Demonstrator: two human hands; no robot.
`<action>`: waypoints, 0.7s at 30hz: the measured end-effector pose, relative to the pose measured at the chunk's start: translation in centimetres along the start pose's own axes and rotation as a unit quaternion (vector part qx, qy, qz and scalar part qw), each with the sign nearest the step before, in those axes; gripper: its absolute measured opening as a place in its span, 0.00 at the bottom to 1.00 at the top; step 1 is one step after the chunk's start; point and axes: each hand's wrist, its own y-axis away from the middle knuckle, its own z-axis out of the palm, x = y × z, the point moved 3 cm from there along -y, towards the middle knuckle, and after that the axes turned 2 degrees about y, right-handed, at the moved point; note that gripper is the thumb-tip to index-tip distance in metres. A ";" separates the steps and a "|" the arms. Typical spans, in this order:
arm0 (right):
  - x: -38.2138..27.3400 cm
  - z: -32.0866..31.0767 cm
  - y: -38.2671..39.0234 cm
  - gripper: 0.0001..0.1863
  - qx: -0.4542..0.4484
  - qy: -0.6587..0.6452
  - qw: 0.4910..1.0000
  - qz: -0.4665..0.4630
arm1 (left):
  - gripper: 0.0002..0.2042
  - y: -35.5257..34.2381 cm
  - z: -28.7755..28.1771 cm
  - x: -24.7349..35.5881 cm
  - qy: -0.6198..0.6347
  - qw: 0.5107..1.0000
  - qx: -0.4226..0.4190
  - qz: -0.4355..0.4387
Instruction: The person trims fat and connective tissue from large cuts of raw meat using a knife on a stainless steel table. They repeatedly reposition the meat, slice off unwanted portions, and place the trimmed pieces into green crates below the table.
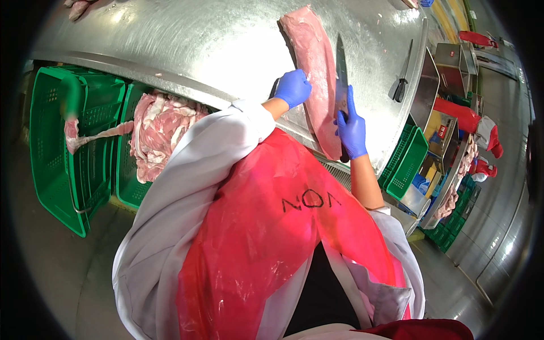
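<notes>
A long pale-pink slab of meat (318, 73), like a boneless loin, lies lengthwise in front of me on the metal table (226, 34). My left hand (293, 89), in a blue glove, is closed with its knuckles against the slab's left edge. Whatever is in its fingers is hidden. In my right hand (352, 127), gloved the same way, is a knife (341, 65). Its long blade points away from me, along the slab's right side, and my index finger stretches along it. The knife's handle is mostly covered by the hand.
A second knife (400, 89) with a black handle lies to the right. Left of the table, a green crate (126, 164) holds cut meat beside another green crate (42, 130). More meat (76, 8) sits far left. A green crate (409, 164) and people in red stand to the right.
</notes>
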 end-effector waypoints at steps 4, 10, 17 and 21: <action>-1.3 1.8 -2.7 0.45 0.002 0.141 0.983 -0.121 | 0.08 1.5 -1.2 -0.6 0.079 0.997 0.007 -0.010; -4.3 2.5 -3.2 0.42 -0.071 0.253 0.953 -0.148 | 0.05 2.1 -2.7 -3.5 0.008 0.996 0.087 0.004; 1.5 -3.4 9.2 0.42 -0.236 0.196 0.948 -0.082 | 0.15 3.7 -6.4 -3.8 -0.080 0.984 0.161 -0.014; 2.4 -7.6 11.0 0.43 -0.216 0.033 0.976 -0.019 | 0.18 3.6 -3.7 -0.8 0.008 0.990 0.136 0.023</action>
